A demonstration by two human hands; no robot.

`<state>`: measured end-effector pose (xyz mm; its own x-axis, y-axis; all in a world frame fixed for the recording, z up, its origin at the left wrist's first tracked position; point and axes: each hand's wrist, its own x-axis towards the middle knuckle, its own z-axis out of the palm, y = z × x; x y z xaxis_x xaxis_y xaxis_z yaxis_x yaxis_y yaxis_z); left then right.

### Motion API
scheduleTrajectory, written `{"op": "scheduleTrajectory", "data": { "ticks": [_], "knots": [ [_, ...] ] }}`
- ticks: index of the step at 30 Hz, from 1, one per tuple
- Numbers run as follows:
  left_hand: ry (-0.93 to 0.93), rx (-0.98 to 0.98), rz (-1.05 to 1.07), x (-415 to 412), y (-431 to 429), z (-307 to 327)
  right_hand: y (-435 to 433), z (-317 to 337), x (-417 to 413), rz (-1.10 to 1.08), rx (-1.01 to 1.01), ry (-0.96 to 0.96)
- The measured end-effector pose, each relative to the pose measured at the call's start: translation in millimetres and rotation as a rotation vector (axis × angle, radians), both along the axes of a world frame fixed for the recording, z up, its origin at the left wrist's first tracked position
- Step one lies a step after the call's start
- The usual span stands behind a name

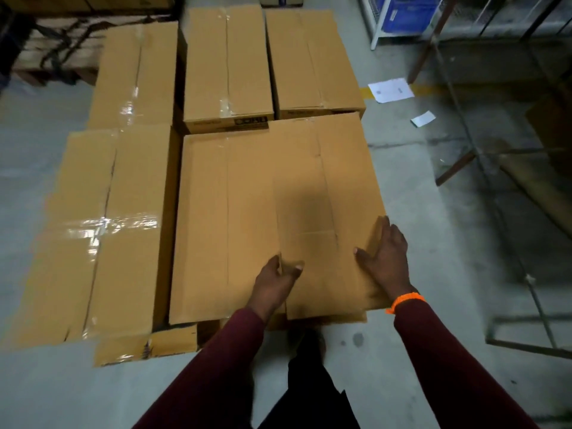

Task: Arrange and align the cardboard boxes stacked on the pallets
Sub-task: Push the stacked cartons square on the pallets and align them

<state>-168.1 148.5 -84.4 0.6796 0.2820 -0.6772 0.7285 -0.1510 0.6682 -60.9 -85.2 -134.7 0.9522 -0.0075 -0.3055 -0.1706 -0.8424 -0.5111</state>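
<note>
Though creased, a plain brown cardboard box [278,212], left hand [274,286] gripping its flap, right hand [387,258] spread flat.

1. My left hand [274,281] grips the near edge of the big cardboard box [247,218], thumb on top.
2. My right hand [385,258] lies flat at its right edge, an orange wristband [404,300] above the maroon sleeve [448,366].
3. Taped boxes [102,227] sit just beside it.

- A warehouse or storeroom: sealed brown cardboard boxes [227,61] taped shut lie packed side by side in low stacks.
- Bare grey concrete floor [418,212] with loose white paper sheets [390,90].
- Metal storage racks [483,125] stand to the right, beside a blue plastic crate [408,10].
</note>
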Motion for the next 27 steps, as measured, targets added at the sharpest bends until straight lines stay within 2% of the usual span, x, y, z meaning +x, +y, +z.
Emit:
{"op": "scheduleTrajectory", "data": {
  "ticks": [4, 6, 10, 13, 16, 20, 22, 24, 27],
  "knots": [
    [-0.041, -0.033, -0.026, -34.6, 41.3, 24.5, 81.2, 18.6, -60.1, 0.065, 0.101, -0.169],
    [-0.079, 0.0, -0.003, -64.2, 79.6, 35.6, 135.7, 24.6, -106.3, 0.108, 0.187, -0.174],
    [-0.159, 0.018, 0.081, -145.0, 181.7, 42.3, 257.6, 24.6, -210.7, 0.204, 0.304, -0.207],
    [-0.16, 0.072, 0.167, -205.2, 272.3, 37.0, 347.4, 19.6, -277.7, 0.207, 0.396, -0.217],
    [-0.14, 0.16, 0.265, -251.4, 353.3, 32.1, 421.9, 20.8, -321.1, 0.307, 0.41, -0.283],
    [-0.06, 0.265, 0.305, -260.6, 433.9, 25.3, 486.3, 19.2, -330.0, 0.358, 0.324, -0.345],
    [-0.022, 0.197, 0.277, -246.8, 459.0, 12.5, 499.2, 24.1, -322.6, 0.294, 0.284, -0.287],
    [0.01, 0.151, 0.166, -232.7, 474.9, -12.0, 505.8, 27.8, -310.1, 0.23, 0.244, -0.239],
    [0.069, 0.144, -0.018, -217.3, 481.9, -0.7, 521.4, 26.7, -281.7, 0.124, 0.168, -0.264]
  ]
}}
